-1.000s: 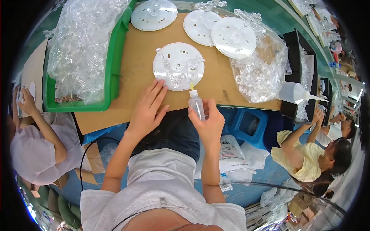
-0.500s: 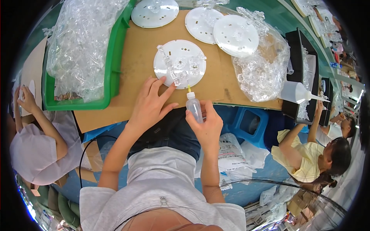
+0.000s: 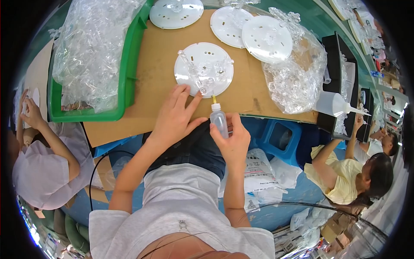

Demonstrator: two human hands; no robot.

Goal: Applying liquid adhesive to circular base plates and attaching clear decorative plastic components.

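A round white disc (image 3: 194, 64) with small slots lies in front of me on brown cardboard, with clear plastic pieces (image 3: 206, 84) on its near half. My right hand (image 3: 233, 134) grips a small translucent squeeze bottle (image 3: 219, 122) with a white cap and a thin yellowish tip. That tip points at the disc's near edge; whether it touches is too small to tell. My left hand (image 3: 176, 113) rests its fingertips at the disc's near left edge, fingers apart, the index finger close to a clear piece. Nothing shows in its grasp.
At left stands a green crate (image 3: 125, 86) filled with clear plastic bags. More white discs (image 3: 267, 39) lie at the back. To the right are a bag of clear parts (image 3: 293, 88), a larger nozzle bottle (image 3: 334, 103) and a black bin (image 3: 334, 47). People work at both sides.
The disc and the other things on the table sit slightly higher and farther right in the picture. Both hands keep nearly the same pose, with the bottle tip still by the disc's near edge.
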